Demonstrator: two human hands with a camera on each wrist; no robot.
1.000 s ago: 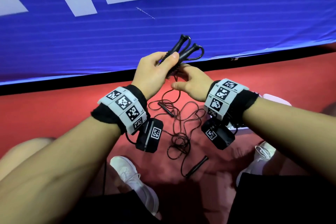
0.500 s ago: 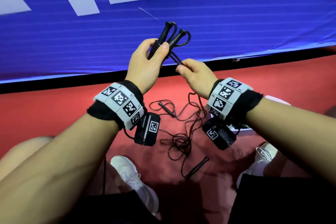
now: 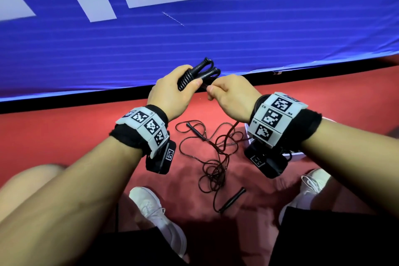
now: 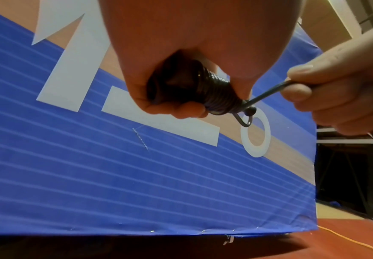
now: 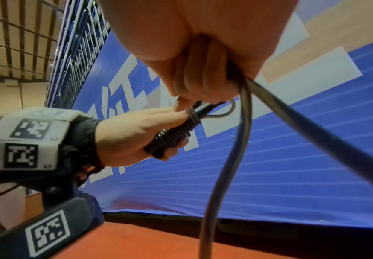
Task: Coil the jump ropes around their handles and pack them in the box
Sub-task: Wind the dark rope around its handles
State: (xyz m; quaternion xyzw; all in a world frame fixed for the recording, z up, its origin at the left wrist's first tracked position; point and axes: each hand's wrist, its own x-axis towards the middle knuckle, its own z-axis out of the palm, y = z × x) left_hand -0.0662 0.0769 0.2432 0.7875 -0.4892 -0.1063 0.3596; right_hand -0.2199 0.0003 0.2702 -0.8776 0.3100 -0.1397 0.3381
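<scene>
Jump rope handles, paired and partly wound, are clamped in the left hand, raised above the red floor, so the coils cannot slip. Right hand pinches the free cord taut beside them, apparently to lay the next turn. A second rope lies loose on the floor between the shoes.
</scene>
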